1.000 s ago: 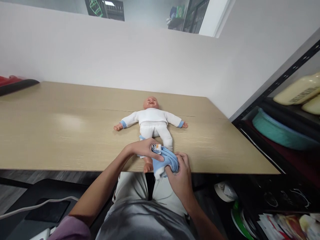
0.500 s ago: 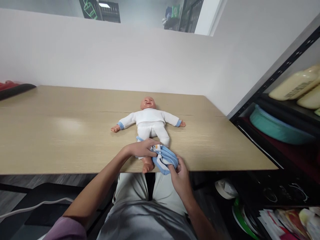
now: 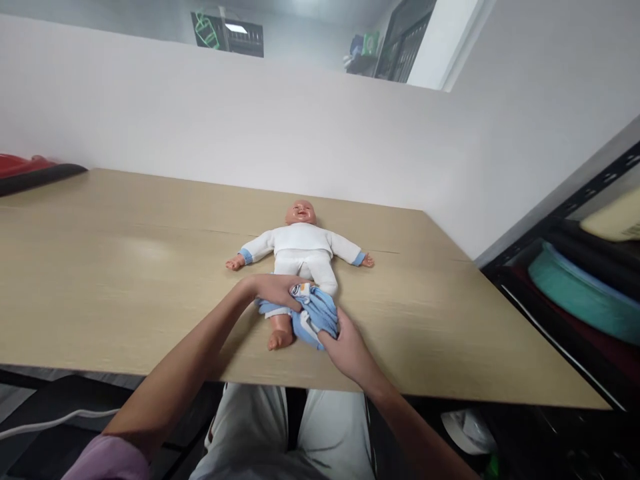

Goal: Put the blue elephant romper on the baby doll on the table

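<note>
A baby doll [image 3: 303, 238] in a white top with blue cuffs lies on its back on the table, arms spread and feet towards me. Light blue pants [image 3: 321, 310] with white trim are bunched about its lower legs. One bare foot pokes out of the leg opening on the left; the other foot is hidden in the gathered cloth. My left hand [image 3: 277, 290] lies across the doll's shins, its fingers closed on the pants near a small label. On the right side, my right hand [image 3: 347, 347] pinches the bunched pant leg between thumb and fingers.
The wooden table [image 3: 125, 287] runs up to a white wall. A red item [image 3: 25, 165] rests on a dark edge at far left. On the right, a shelf holds a teal basin [image 3: 583, 287] and a cream bottle [image 3: 613, 217].
Both hands and the bunched pants have shifted left and slightly closer to the doll's leg. More blue cloth shows left of the bare foot. The camera view has tilted.
</note>
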Tool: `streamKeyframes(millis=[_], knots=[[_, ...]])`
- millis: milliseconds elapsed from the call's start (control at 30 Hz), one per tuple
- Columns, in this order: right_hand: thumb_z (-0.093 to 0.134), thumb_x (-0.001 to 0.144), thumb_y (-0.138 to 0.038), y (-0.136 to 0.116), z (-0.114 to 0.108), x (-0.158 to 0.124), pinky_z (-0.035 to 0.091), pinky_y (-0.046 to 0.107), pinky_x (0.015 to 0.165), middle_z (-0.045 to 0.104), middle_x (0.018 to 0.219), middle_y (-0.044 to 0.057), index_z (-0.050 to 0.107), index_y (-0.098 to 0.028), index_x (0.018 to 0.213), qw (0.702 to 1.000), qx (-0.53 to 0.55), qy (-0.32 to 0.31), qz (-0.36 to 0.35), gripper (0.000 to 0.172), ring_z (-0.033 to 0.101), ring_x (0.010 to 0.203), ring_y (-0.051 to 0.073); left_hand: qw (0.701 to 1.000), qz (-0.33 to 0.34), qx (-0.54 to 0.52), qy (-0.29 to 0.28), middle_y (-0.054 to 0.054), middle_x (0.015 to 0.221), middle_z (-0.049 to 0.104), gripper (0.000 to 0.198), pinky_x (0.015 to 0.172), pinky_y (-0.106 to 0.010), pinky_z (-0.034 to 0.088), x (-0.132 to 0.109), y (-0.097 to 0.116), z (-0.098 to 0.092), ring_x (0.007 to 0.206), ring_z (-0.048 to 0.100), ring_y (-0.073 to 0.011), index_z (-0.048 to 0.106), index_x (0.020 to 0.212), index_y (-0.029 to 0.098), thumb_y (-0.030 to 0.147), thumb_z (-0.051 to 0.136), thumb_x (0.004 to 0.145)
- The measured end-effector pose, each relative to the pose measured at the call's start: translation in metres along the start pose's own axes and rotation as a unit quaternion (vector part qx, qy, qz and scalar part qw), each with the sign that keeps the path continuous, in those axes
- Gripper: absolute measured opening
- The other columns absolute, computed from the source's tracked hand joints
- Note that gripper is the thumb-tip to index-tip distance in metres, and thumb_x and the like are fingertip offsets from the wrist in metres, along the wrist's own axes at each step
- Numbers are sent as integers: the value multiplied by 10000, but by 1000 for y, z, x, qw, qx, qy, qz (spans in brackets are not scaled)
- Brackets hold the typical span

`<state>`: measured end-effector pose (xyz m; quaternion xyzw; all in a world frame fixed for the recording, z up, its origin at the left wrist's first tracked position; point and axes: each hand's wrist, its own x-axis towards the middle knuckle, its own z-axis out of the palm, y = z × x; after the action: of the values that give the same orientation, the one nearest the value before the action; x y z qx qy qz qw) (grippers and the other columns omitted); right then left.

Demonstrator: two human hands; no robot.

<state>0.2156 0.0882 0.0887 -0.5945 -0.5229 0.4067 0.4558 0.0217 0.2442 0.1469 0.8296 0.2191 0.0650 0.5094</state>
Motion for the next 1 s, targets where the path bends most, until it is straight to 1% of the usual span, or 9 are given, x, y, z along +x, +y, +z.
streamKeyframes(millis=[100, 200, 400, 533, 700, 800, 867, 933, 1000], knots=[[740, 781, -235, -11, -18, 27, 609, 439, 939, 815, 1099, 47, 762, -250, 1125, 988, -39, -146, -9, 345, 747, 1005, 287, 997, -30, 12, -74, -51, 1218, 796, 533, 1025, -353, 558, 9, -3, -18, 1163, 703, -319, 757, 1207, 189, 277, 854, 691], [776, 751, -220, -8, -30, 51, 616, 390, 807, 800, 966, 13, 769, -250, 1014, 974, -45, -223, -11, 265, 721, 860, 250, 993, -63, 28, -97, -26, 1145, 820, 560, 976, -387, 601, 19, -1, -31, 1090, 740, -321, 785, 1172, 237, 378, 935, 650], [760, 707, -205, 36, -17, 74, 620, 442, 866, 784, 1017, 58, 753, -248, 1056, 989, -30, -142, -23, 352, 722, 955, 297, 985, -82, 59, -139, -37, 902, 844, 406, 800, -382, 624, 49, 13, -54, 861, 775, -325, 856, 920, 196, 432, 983, 615], [758, 709, -234, 55, -8, 71, 588, 514, 976, 769, 1090, 102, 743, -234, 1113, 992, -55, -106, -37, 404, 716, 1026, 334, 984, -52, 96, -143, -31, 871, 832, 378, 787, -375, 601, 61, 15, -60, 819, 744, -298, 859, 945, 189, 425, 951, 664], [704, 793, -233, 41, -15, 65, 487, 533, 1159, 741, 1297, 110, 701, -238, 1294, 991, -28, -100, -81, 501, 669, 1238, 336, 989, -40, 78, -117, 6, 890, 777, 246, 765, -314, 567, 36, 14, -44, 852, 704, -247, 789, 968, 224, 364, 819, 768], [713, 823, -286, 31, -17, 68, 448, 547, 1197, 724, 1353, 114, 700, -243, 1290, 990, -24, -93, -102, 469, 647, 1286, 345, 994, -14, 100, -32, -40, 1062, 733, 291, 883, -315, 532, 12, 26, -24, 983, 684, -254, 764, 1065, 217, 415, 777, 852], [720, 799, -273, 28, -18, 71, 486, 532, 1156, 736, 1312, 109, 703, -246, 1235, 992, -24, -70, -99, 437, 664, 1237, 341, 992, -30, 118, 14, -71, 1155, 690, 414, 955, -345, 509, 1, 34, -8, 1083, 659, -285, 759, 1116, 227, 576, 760, 895], [701, 766, -218, 27, -18, 74, 544, 482, 1066, 754, 1209, 89, 699, -247, 1159, 994, -25, -55, -91, 394, 689, 1131, 315, 986, -61, 143, 52, -82, 1158, 660, 573, 970, -384, 503, -2, 37, 8, 1126, 631, -323, 751, 1112, 229, 714, 806, 811], [660, 750, -168, 25, -19, 76, 574, 411, 957, 748, 1102, 58, 689, -246, 1096, 993, -26, -61, -94, 356, 692, 1021, 275, 977, -74, 185, 77, -87, 1143, 650, 627, 963, -416, 503, 2, 35, 21, 1149, 605, -358, 740, 1093, 224, 693, 899, 708]])
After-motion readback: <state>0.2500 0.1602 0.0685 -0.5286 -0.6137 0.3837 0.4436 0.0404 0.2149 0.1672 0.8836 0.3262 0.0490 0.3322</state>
